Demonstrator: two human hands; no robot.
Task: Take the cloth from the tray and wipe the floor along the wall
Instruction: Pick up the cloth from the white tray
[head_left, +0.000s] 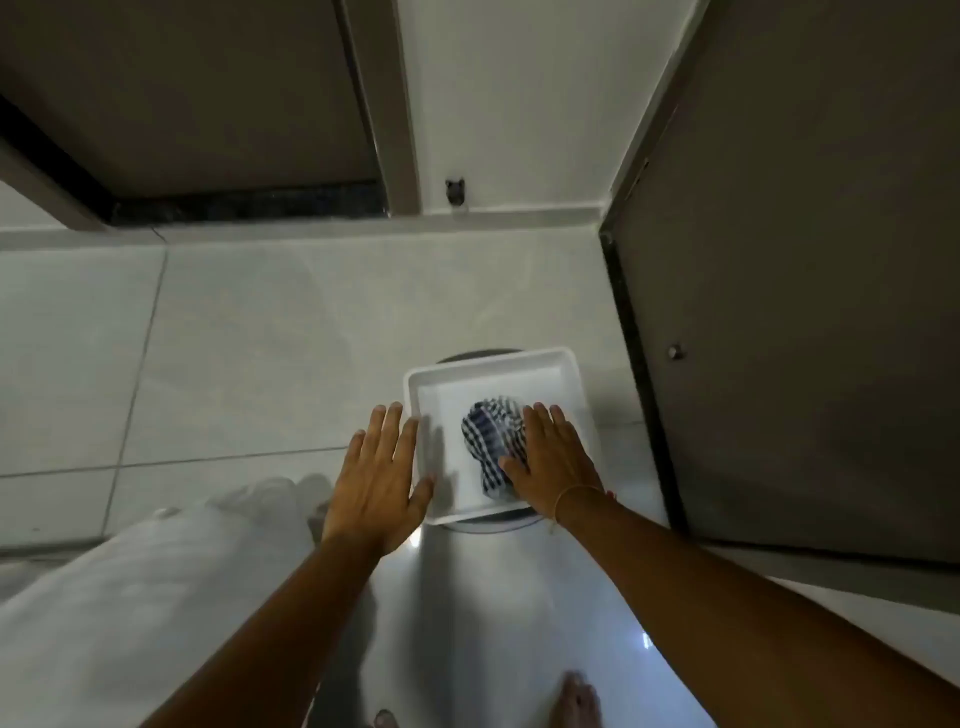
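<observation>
Both forearms were bare, with no sleeves reaching into view, and both hands, the left hand (375, 480) and the right hand (553, 462), wore no gloves or rings that could be made out. A thin pale thread bracelet (571, 493) circled the right wrist. Loose white fabric trousers (130, 603) covered the left leg, and the bare toes (576, 699) showed no footwear.

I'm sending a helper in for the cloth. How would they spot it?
On the pale tiled floor near the wall, find the white square tray. The cloth lies bunched inside, partly under the right hand; its blue-and-white check is the only pattern there.
</observation>
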